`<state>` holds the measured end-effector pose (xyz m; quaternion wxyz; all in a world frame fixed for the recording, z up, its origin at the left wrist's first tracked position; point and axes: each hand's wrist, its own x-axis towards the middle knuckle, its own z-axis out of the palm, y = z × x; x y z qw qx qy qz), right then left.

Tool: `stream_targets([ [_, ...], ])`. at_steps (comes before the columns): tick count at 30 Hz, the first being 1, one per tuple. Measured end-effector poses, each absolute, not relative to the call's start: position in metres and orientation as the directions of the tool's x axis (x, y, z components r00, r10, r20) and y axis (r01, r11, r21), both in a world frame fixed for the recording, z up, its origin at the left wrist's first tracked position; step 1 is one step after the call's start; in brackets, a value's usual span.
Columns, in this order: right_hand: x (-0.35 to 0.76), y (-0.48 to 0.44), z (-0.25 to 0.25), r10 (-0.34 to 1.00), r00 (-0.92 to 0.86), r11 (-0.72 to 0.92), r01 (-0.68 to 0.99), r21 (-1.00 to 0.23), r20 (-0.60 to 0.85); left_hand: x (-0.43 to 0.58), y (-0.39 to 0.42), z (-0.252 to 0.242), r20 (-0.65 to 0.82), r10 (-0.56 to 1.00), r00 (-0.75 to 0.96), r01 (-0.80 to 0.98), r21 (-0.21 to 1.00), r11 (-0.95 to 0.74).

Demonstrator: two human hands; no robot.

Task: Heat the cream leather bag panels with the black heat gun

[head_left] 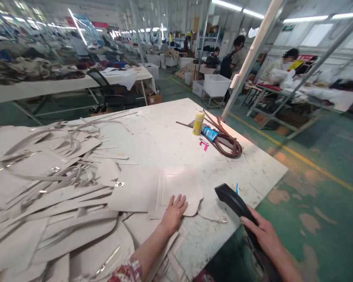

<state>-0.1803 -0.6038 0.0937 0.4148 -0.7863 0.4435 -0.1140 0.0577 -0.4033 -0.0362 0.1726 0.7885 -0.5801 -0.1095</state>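
Observation:
My left hand lies flat on a pale beige bag panel, its fingers stretched out and slightly apart. The panel has a raised rectangular outline and joins a flap with a small metal clasp. My right hand is wrapped around a black curved tool with a flat nozzle; its exact kind is unclear. The tool is held above the right edge of the table, apart from the panel, with its nozzle pointing up and left. A thin strap end with a metal fitting sticks out beside the panel.
Beige bag pieces and straps are heaped over the left of the white table. Farther back stand a yellow bottle, coiled brown straps and pink scraps. A slanted post rises behind the table; people work beyond.

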Motion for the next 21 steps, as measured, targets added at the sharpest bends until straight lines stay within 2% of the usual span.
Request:
stream_targets([
  [3,-0.181,-0.608,0.081,-0.731,0.65,-0.319,-0.595,-0.738,-0.209,0.048,-0.416,-0.043,-0.003,-0.972,0.234,-0.903,0.371,-0.218],
  [7,-0.178,-0.605,0.077,-0.648,0.7,-0.412,-0.653,-0.636,-0.3,0.045,-0.421,-0.03,0.001,-0.986,0.164,-0.929,0.337,-0.155],
  [9,-0.173,-0.604,0.082,-0.621,0.721,-0.443,-0.647,-0.621,-0.308,0.039,-0.423,-0.022,0.001,-0.987,0.161,-0.917,0.371,-0.149],
  [11,-0.166,-0.605,0.087,-0.625,0.724,-0.438,-0.636,-0.636,-0.293,0.03,-0.43,-0.015,0.019,-0.98,0.2,-0.866,0.472,-0.167],
  [13,-0.16,-0.609,0.091,-0.644,0.709,-0.407,-0.635,-0.656,-0.287,0.019,-0.442,-0.01,0.032,-0.946,0.321,-0.732,0.642,-0.227],
  [15,-0.158,-0.613,0.092,-0.654,0.693,-0.371,-0.643,-0.67,-0.304,0.013,-0.457,-0.01,-0.042,-0.866,0.499,-0.487,0.813,-0.32],
  [16,-0.159,-0.613,0.091,-0.655,0.687,-0.353,-0.647,-0.675,-0.316,0.013,-0.465,-0.013,-0.104,-0.817,0.566,-0.361,0.861,-0.36],
  [18,-0.164,-0.61,0.086,-0.657,0.672,-0.31,-0.654,-0.69,-0.342,0.019,-0.478,-0.021,-0.218,-0.748,0.627,-0.176,0.896,-0.409],
  [21,-0.169,-0.594,0.072,-0.656,0.663,-0.233,-0.634,-0.738,-0.362,0.036,-0.487,-0.036,-0.295,-0.736,0.61,-0.06,0.908,-0.414],
])
